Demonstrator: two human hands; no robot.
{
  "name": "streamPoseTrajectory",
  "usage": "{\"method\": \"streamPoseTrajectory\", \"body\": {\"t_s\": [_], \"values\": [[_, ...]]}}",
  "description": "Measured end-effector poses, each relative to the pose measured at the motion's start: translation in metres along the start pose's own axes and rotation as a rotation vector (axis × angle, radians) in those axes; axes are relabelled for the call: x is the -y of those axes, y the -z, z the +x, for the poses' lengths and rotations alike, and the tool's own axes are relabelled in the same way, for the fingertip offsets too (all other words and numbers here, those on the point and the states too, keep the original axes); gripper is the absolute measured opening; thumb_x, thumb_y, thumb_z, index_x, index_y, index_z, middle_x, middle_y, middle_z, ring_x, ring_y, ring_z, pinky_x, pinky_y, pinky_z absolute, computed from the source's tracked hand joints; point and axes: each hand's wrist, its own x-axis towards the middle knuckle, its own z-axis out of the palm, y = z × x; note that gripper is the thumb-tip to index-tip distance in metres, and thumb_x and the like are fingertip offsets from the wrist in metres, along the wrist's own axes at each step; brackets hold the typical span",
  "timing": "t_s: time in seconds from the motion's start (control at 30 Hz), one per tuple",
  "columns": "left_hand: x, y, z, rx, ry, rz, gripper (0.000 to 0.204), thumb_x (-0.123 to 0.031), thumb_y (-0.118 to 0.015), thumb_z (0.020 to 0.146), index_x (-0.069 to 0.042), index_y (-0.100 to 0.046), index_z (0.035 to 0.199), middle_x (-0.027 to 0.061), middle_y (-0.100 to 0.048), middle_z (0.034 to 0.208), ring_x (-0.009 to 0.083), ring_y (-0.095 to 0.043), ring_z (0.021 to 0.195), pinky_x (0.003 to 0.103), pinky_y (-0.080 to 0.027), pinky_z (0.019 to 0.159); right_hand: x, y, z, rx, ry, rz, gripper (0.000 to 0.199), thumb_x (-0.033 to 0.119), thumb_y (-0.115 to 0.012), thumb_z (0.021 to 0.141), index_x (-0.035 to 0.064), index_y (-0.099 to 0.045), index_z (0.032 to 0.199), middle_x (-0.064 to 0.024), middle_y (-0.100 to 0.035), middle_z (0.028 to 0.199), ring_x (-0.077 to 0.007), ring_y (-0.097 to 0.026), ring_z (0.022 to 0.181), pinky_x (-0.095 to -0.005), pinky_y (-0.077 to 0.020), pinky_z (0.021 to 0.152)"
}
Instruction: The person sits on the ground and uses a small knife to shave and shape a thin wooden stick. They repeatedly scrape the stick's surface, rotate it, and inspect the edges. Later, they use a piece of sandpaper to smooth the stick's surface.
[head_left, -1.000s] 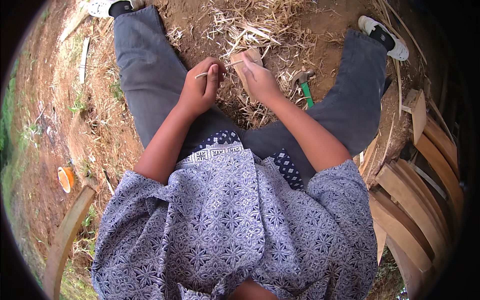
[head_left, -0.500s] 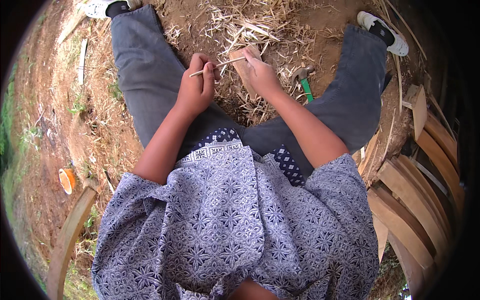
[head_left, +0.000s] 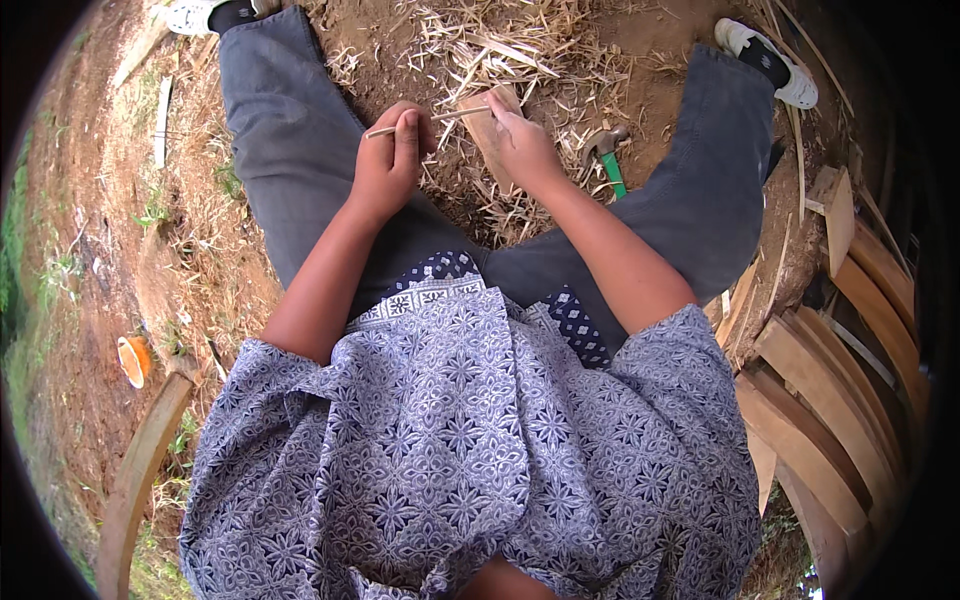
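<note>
A thin, pale wooden stick (head_left: 459,114) runs between my two hands, slightly tilted, above the littered ground. My left hand (head_left: 387,157) is closed around its left part, with the thumb laid along it and a short end sticking out beyond. At the other end, my right hand (head_left: 527,150) pinches the stick between thumb and fingers; most of those fingers are hidden. A flat brown wooden block (head_left: 483,141) lies beneath the stick, beside my right hand. Whether that hand also touches the block, I cannot tell.
Wood shavings (head_left: 510,50) cover the dirt between my legs. A claw hammer with a green handle (head_left: 613,172) lies inside my right leg. Curved wooden boards (head_left: 815,400) are stacked at the right. An orange round object (head_left: 133,361) and a wooden beam (head_left: 140,480) are at the left.
My left hand has shifted a little to the left and away from my right hand, and the stick has slid left. My right hand has barely moved.
</note>
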Motion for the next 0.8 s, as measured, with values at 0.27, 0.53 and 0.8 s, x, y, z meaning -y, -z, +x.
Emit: {"method": "streamPoseTrajectory", "body": {"t_s": [0.27, 0.53, 0.8], "values": [[-0.009, 0.0, 0.004, 0.009, -0.022, 0.048, 0.041, -0.027, -0.039, 0.112, -0.001, -0.059, 0.088, 0.0037, -0.059, 0.072, 0.0106, -0.055, 0.063, 0.028, -0.046, 0.06, 0.035, 0.014, -0.009, 0.003, -0.014, -0.265, 0.054, 0.001, -0.053, 0.091, 0.0043, -0.055, 0.144, -0.0202, -0.07, 0.114, -0.0382, -0.065, 0.095, -0.0439, -0.051, 0.092], [-0.003, -0.002, 0.003, -0.004, 0.005, 0.046, 0.042, -0.028, -0.038, 0.113, -0.002, -0.06, 0.088, 0.0041, -0.059, 0.072, 0.0109, -0.055, 0.063, 0.028, -0.045, 0.06, 0.025, 0.002, -0.007, -0.079, 0.136, -0.206, 0.054, 0.01, -0.053, 0.093, 0.0148, -0.055, 0.147, -0.0074, -0.068, 0.127, -0.0325, -0.06, 0.092, -0.0407, -0.0493, 0.091], [0.005, -0.005, 0.005, -0.032, -0.075, 0.065, 0.044, -0.034, -0.037, 0.113, -0.003, -0.059, 0.089, 0.0008, -0.058, 0.069, 0.0055, -0.047, 0.054, 0.023, -0.038, 0.05, 0.007, -0.002, -0.012, -0.312, 0.277, -0.28, 0.043, 0.014, -0.058, 0.092, 0.008, -0.066, 0.133, -0.0095, -0.071, 0.12, -0.0289, -0.057, 0.114, -0.0504, -0.0383, 0.104]]}}
